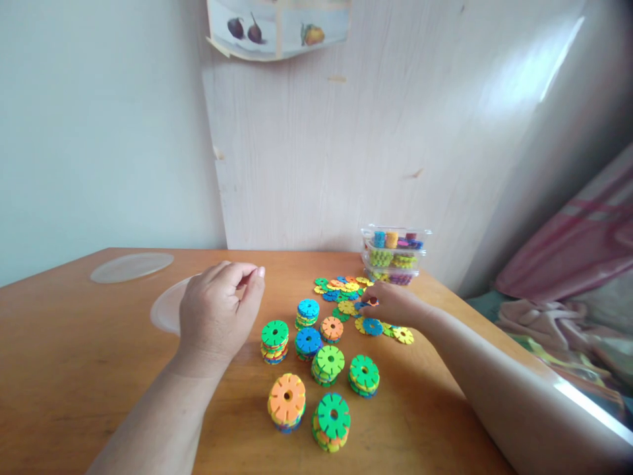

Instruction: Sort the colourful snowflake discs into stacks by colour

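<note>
A: Where do the discs lie, with the light-green-topped stack (326, 370) as the clock's centre and twelve toward the wall (306, 152)?

B: The loose discs (341, 288) spread flat on the table (74, 343) from twelve to about two o'clock. Other short stacks stand round the centre, such as an orange-topped stack (287, 412) at eight and a blue-topped stack (307, 309) near eleven. Clear tubs (390, 260) sit beyond the loose ones at one.

A: And the hands?

B: The right hand (393, 303) reaches in at two, its fingers down among the loose discs. The fingertips are hidden, so whether they pinch one cannot be told. The left hand (220, 310) is at ten, in front of a pale flat sheet (165, 307), thumb and forefinger brought together with nothing visible between them.

A: How would a disc handle?

B: Probably light and stiff, like thin plastic, and hardly fragile. Lying flat, it may skid on the wood, so the slotted rim looks the best place to take hold, with a fingernail under the edge.

A: A whole stack?

B: Nothing visible binds the layers, so a sideways nudge could shear them. Thumb and finger low on opposite sides seems safer.
</note>
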`<control>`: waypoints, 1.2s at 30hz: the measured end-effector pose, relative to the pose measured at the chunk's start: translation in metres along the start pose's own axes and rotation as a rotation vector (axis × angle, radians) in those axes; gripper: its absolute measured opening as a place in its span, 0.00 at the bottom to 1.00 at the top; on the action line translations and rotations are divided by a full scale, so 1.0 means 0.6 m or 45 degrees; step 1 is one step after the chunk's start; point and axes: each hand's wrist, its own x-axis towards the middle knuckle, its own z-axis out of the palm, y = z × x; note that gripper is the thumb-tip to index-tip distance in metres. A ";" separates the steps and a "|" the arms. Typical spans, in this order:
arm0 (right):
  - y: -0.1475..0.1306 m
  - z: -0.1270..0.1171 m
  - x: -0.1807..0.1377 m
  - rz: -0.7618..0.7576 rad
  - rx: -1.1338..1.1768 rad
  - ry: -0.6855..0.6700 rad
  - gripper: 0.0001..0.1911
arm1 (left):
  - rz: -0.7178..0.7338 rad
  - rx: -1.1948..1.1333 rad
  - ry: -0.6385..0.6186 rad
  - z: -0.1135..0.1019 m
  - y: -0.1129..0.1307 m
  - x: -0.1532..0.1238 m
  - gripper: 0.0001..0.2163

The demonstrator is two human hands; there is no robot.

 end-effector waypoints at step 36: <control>-0.010 0.016 0.011 0.208 0.510 0.270 0.15 | 0.017 -0.009 0.027 0.000 0.000 0.001 0.09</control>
